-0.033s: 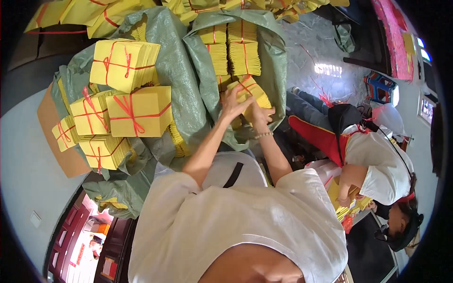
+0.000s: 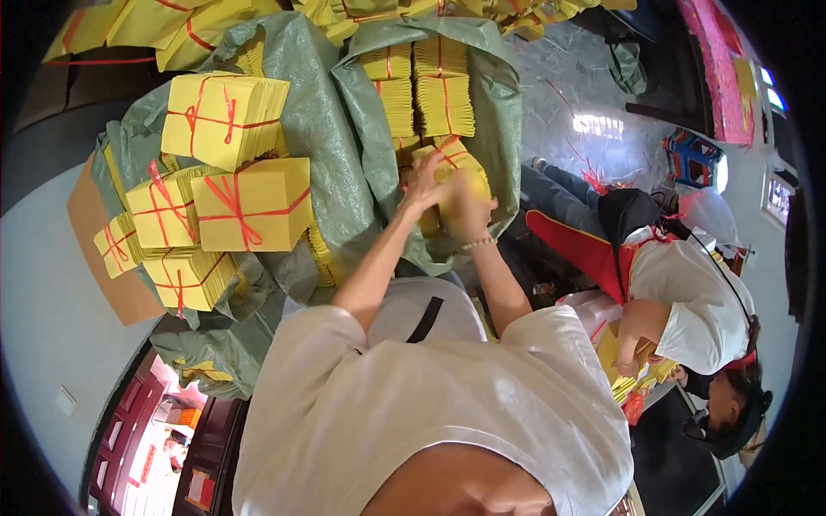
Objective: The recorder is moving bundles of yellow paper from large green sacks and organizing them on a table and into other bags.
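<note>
Between both hands' fingers (image 2: 430,176), yellow bundle (image 2: 452,168)

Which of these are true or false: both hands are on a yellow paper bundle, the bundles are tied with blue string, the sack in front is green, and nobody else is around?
1. Both hands are on a yellow paper bundle. True: the left hand and right hand hold a yellow bundle at the mouth of the sack.
2. The bundles are tied with blue string. False: the tied stacks are crossed with red string.
3. The sack in front is green. True: the woven sack is green and holds yellow stacks.
4. Nobody else is around. False: another person in a white top crouches to the right.
</note>
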A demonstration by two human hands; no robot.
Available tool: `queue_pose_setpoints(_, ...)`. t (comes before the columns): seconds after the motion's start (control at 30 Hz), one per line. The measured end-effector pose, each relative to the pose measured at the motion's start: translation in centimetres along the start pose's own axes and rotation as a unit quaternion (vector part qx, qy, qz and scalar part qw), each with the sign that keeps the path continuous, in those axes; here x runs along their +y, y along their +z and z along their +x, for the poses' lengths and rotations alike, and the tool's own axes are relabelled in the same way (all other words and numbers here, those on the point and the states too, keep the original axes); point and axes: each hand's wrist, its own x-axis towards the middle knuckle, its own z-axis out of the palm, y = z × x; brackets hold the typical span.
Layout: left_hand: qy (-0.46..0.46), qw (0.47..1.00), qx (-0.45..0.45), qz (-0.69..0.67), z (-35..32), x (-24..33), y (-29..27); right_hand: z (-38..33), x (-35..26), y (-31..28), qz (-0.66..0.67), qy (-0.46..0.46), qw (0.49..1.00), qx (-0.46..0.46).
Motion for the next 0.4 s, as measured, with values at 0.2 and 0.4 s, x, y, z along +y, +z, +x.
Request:
queue_pose_setpoints(0.2, 0.013, 0.98, -0.114, 0.165, 4.1, -1.7, 2.7, 4.2, 2.8, 0.7, 0.09, -0.028, 0.976, -0.194)
queue_pose_setpoints(0.4, 0.014, 0.959, -0.128, 0.251, 7.1, -4.4, 2.9, 1.3, 1.7, -7.9, -0.067, -0.531, 0.833, 0.139)
